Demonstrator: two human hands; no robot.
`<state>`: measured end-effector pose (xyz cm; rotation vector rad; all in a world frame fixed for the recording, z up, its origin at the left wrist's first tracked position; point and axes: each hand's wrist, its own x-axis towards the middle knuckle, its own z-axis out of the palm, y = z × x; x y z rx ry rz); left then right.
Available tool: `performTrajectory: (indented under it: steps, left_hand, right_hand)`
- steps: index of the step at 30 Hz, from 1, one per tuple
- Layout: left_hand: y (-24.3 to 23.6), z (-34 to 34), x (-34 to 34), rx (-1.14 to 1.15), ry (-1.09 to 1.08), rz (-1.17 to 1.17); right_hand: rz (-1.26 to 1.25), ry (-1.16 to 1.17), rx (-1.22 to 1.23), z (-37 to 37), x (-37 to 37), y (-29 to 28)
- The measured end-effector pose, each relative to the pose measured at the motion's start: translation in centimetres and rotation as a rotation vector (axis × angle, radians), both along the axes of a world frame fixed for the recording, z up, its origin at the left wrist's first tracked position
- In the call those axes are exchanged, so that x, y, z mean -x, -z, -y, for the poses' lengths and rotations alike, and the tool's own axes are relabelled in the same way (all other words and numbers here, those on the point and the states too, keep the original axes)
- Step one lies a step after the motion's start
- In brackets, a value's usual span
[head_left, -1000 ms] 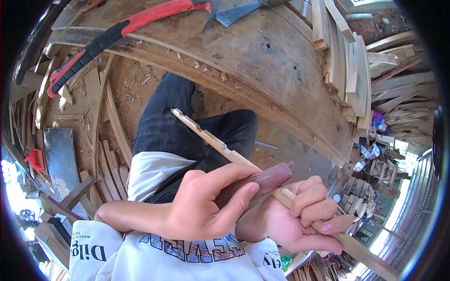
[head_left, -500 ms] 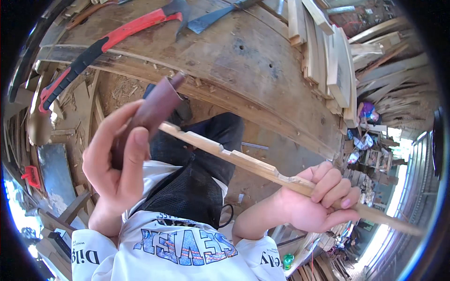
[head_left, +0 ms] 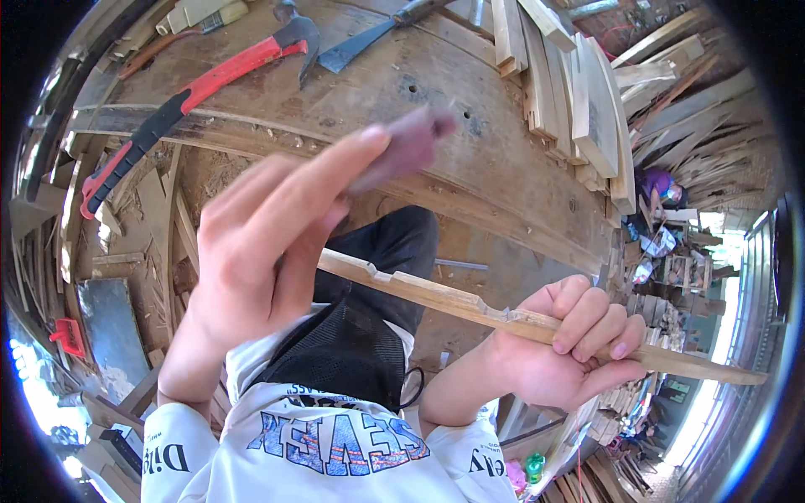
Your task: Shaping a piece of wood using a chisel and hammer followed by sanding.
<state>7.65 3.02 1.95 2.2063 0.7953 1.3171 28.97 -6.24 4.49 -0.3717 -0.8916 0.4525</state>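
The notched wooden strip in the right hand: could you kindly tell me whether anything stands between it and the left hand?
Nothing visible stands between the left hand and the notched wooden strip; the hand, holding a maroon roll, hides one end of the strip. Contact is unclear.

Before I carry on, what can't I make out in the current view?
In the head view:
- Dark red piece: blurred; its near end is hidden by the left hand.
- Notched stick: left end hidden behind the left hand; the stretch inside the right hand partly covered by fingers.
- Purple thing at right: too small to identify.
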Motion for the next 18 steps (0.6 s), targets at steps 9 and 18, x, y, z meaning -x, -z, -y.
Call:
performTrajectory:
  steps: [9, 18]
  left_hand:
    - [-3.6, -3.8, -0.2, -0.211, 0.087, -0.221]
    - [2.5, -2.5, 3.8, -0.007, -0.081, -0.185]
  right_hand:
    - [-0.138, -0.130, -0.063, -3.6, -3.1, 0.4]
    - [0.115, -0.137, 0.569, -7.1, -0.3, 0.1]
